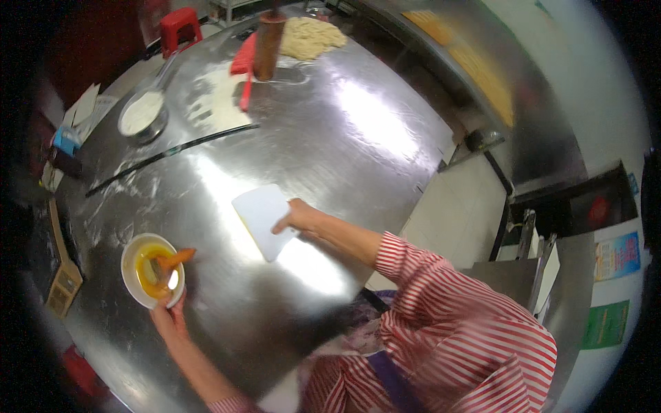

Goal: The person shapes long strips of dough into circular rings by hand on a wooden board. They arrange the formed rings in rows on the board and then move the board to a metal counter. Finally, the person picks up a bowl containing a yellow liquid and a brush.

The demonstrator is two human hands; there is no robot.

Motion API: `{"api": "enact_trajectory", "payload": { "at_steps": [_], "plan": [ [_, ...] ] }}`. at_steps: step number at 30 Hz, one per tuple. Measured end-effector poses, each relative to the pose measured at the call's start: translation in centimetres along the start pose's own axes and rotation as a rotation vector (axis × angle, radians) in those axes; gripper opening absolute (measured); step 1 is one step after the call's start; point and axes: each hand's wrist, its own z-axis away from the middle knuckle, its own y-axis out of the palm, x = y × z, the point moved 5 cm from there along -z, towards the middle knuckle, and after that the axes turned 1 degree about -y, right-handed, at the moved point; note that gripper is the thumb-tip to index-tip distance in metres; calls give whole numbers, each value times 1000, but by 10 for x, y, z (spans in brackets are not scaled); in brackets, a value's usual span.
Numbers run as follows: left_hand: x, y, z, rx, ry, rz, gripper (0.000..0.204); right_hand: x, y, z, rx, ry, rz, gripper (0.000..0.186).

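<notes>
My left hand [172, 316] grips the lower rim of a white bowl [127, 270] on the left of the metal table. Yellow, oily-looking liquid [148, 255] lies in the bowl. An orange-brown brush-like tool [180, 257] leans in it, its handle sticking out over the right rim; its other end is hidden in the liquid. Near the middle of the table, my right hand [297, 216] is closed on the right edge of a flat white dough scraper [261, 213]. A yellowish smear runs along the scraper's left edge.
On the steel table [323, 151] lie a long dark rod [172, 151], a saucepan [143, 115] of white powder, and a red long-handled tool [246, 82]. An upright wooden cylinder [268, 48] stands beside dough [310, 38] at the far end. A wooden paddle [65, 279] sits beyond the left edge.
</notes>
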Motion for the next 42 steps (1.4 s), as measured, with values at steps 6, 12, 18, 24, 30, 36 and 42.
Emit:
{"api": "enact_trajectory", "payload": {
  "at_steps": [6,12,18,24,30,36,42],
  "plan": [
    [107,67,111,93,-104,53,70,-54,-192,135,-83,-48,-190,64],
    [207,159,198,110,-131,-16,67,-90,-403,206,-599,-238,-21,35],
    [291,267,244,201,-230,-117,64,-102,-618,217,-928,-336,5,26],
    [332,335,225,201,-200,-186,65,-59,-733,177,-1037,-278,255,26],
    [333,375,210,77,-185,-224,65,-38,-796,124,-1014,-225,452,26],
    [326,393,218,-23,-191,-164,66,-10,-793,95,-845,-118,836,29],
    [337,410,244,-99,-144,-50,66,-5,-721,69,-674,-107,807,38]
  ]
}}
